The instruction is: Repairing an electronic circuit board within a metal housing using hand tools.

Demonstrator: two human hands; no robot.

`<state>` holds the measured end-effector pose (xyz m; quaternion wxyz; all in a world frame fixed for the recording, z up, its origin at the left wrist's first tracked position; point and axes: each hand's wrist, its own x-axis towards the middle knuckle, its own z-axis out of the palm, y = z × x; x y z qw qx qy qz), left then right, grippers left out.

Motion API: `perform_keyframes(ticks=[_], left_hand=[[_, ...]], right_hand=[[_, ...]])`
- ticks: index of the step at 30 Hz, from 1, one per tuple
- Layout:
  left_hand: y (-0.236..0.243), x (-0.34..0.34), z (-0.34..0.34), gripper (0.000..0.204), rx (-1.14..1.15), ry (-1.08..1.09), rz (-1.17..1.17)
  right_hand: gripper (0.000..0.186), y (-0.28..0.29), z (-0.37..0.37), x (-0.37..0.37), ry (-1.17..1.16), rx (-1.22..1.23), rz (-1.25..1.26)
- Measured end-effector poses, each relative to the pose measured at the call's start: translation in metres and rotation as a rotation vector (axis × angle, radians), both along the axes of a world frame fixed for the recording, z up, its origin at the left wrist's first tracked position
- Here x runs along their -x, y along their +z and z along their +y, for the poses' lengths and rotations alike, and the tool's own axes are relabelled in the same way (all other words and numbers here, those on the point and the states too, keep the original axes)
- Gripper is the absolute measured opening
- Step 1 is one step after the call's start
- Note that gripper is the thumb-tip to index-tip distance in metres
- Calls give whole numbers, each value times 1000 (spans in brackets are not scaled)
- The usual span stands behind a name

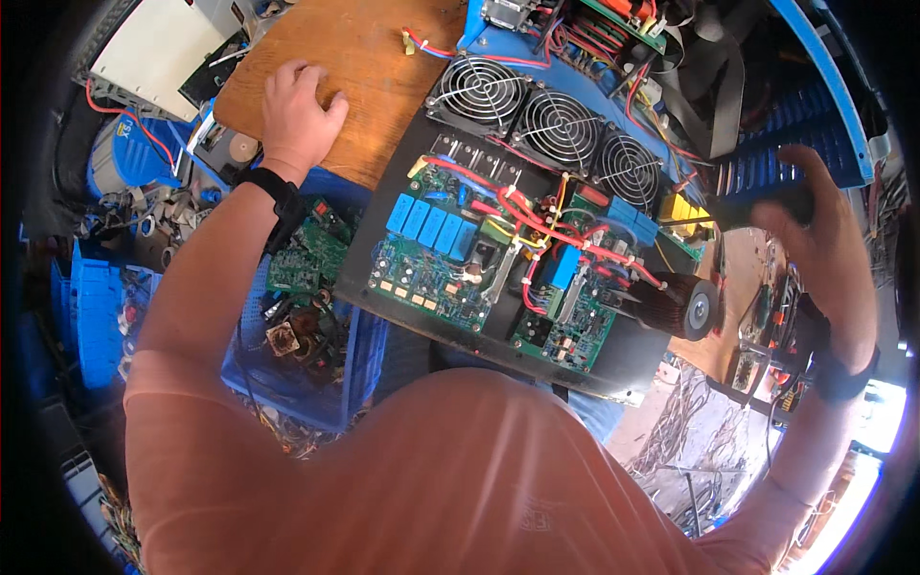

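Wooden tabletop point(383, 96) | left fingers point(305, 80) half-open, resting on it | right fingers point(813, 171) curled around dark-handled tool point(736, 213)

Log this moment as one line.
left grip: on table | right grip: closed around dark tool | boards: on black panel | fans: at panel's far edge

A brown wooden table point(379, 81) carries a black panel point(628, 355) of circuit boards and fans, which juts over the table's near edge. Beyond the panel stands an open blue metal case point(824, 129), with a wire's yellow end point(409, 42) lying beside it; left of the panel, the left hand point(307, 120) rests on the bare wood.
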<state>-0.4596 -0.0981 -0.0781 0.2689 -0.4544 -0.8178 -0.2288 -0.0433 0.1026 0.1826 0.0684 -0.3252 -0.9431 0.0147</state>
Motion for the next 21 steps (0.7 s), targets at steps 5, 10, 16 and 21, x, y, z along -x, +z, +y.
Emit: perform_keyframes(ticks=[5, 10, 16, 21], left_hand=[[3, -1, 0, 35, 9, 5, -6], [6, -3, 0, 35, 20, 4, -40], [7, -5, 1, 36, 26, 20, -27], [5, -3, 0, 37, 14, -7, -41]], right_hand=[[30, 3, 0, 2, 106, -20, -24], [33, 5, 0, -2, -151, 22, -39], [36, 4, -4, -4, 56, 66, 24], [42, 5, -4, -4, -147, 83, -77]])
